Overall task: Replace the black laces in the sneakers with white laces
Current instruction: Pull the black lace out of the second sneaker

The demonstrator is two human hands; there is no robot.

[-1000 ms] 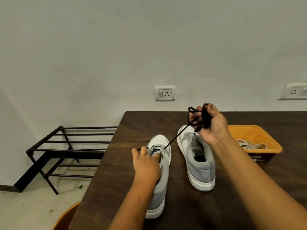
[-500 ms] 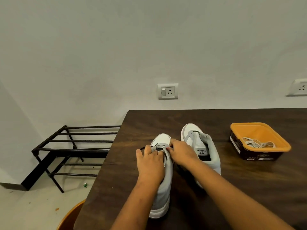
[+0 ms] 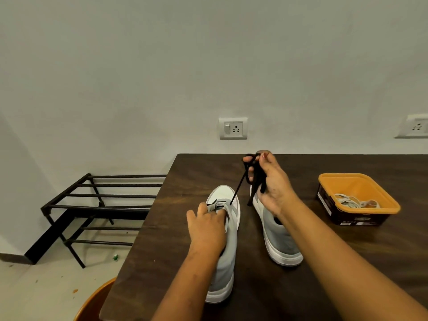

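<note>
Two grey and white sneakers stand on the dark wooden table point(image 3: 324, 274), toes pointing away. My left hand point(image 3: 207, 228) grips the tongue area of the left sneaker point(image 3: 228, 256). My right hand point(image 3: 269, 184), raised above the toe of the right sneaker point(image 3: 280, 237), holds a bunched black lace point(image 3: 253, 174). One taut strand runs from that hand down to the front eyelets of the left sneaker. White laces point(image 3: 354, 201) lie in an orange tub point(image 3: 384, 200) at the right.
A black metal shoe rack point(image 3: 99, 207) stands on the floor left of the table. An orange round object point(image 3: 92, 304) shows at the bottom left under the table's edge. Wall sockets point(image 3: 233, 128) sit above the table's far edge.
My right hand went down to the left sneaker's eyelets, then rose again with the black lace, pulling a strand taut. My left hand stayed on the left sneaker.
</note>
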